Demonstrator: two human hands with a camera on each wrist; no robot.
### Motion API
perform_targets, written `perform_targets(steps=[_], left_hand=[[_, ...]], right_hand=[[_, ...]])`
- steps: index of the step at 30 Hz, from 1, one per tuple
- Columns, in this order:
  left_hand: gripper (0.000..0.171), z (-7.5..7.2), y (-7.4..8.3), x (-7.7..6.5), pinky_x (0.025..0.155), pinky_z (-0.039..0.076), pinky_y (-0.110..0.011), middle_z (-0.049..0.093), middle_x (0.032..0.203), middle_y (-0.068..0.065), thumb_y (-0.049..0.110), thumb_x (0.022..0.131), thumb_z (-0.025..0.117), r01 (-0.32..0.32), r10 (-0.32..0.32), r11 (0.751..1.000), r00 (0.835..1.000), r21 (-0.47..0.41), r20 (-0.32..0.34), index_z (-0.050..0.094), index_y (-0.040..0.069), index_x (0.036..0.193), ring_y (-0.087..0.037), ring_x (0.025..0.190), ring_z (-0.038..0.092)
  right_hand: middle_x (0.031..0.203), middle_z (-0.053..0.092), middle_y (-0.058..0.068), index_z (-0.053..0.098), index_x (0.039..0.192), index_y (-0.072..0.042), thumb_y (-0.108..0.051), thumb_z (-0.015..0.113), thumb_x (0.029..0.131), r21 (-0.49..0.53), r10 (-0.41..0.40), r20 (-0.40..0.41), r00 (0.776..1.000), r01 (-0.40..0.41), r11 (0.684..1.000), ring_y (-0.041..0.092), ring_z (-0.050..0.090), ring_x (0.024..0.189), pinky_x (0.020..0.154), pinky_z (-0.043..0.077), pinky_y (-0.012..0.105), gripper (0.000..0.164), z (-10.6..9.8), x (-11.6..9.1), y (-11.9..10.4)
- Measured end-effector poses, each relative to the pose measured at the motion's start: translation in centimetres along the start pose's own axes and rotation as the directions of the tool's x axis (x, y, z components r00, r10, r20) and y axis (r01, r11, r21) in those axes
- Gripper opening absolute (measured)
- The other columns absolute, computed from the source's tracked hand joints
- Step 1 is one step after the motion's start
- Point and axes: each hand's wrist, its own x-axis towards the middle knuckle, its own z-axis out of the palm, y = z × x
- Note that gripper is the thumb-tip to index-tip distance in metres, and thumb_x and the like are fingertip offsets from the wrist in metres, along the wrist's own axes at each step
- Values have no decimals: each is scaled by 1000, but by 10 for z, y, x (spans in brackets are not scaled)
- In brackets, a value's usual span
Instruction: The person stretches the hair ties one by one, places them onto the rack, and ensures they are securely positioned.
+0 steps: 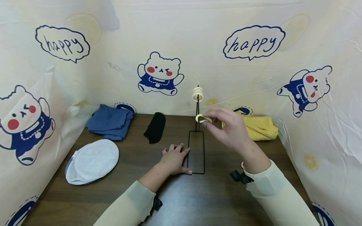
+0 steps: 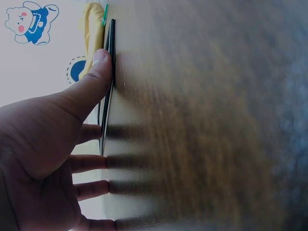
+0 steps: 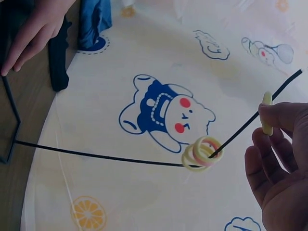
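Note:
A black wire stand [image 1: 204, 153] lies with its rectangular base on the table, its rod rising and bending into an arm. Several pale yellow and pink hair ties [image 3: 203, 153] hang at the bend of the rod. My right hand [image 1: 230, 127] pinches a yellow hair tie [image 3: 266, 115] between thumb and forefinger. In the right wrist view the arm's tip reaches past this hair tie, which appears to be around it. My left hand [image 1: 174, 160] rests with spread fingers at the base's left side, thumb on the wire [image 2: 112, 48] and other fingertips on the table.
Folded blue cloth [image 1: 111, 121] and a black sock [image 1: 155, 127] lie at the back left, with a white cap [image 1: 94, 161] nearer. Folded yellow cloth [image 1: 260, 127] lies at the back right, behind my right hand. A printed curtain [image 1: 113, 78] encloses the table's back and sides.

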Motion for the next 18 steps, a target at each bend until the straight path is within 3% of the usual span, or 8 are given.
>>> perform_targets(steps=[11,18], left_hand=[[107,-1,0,-2,107,30,-75,30,168,-11,79,76,72,-12,12,1000,1000,-5,-14,37,28,163,-43,146,31],[107,-2,1,-3,107,30,-75,30,168,-12,79,76,72,-17,16,1000,1000,-11,-8,37,27,163,-43,146,31]], right_hand=[[107,76,6,79,106,-6,-1,85,84,-87,69,6,998,-68,994,18,71,80,70,58,31,23,7,9,22],[110,75,9,78,109,-3,0,84,84,-79,76,-17,997,-77,994,23,69,87,71,60,38,26,13,15,37]])
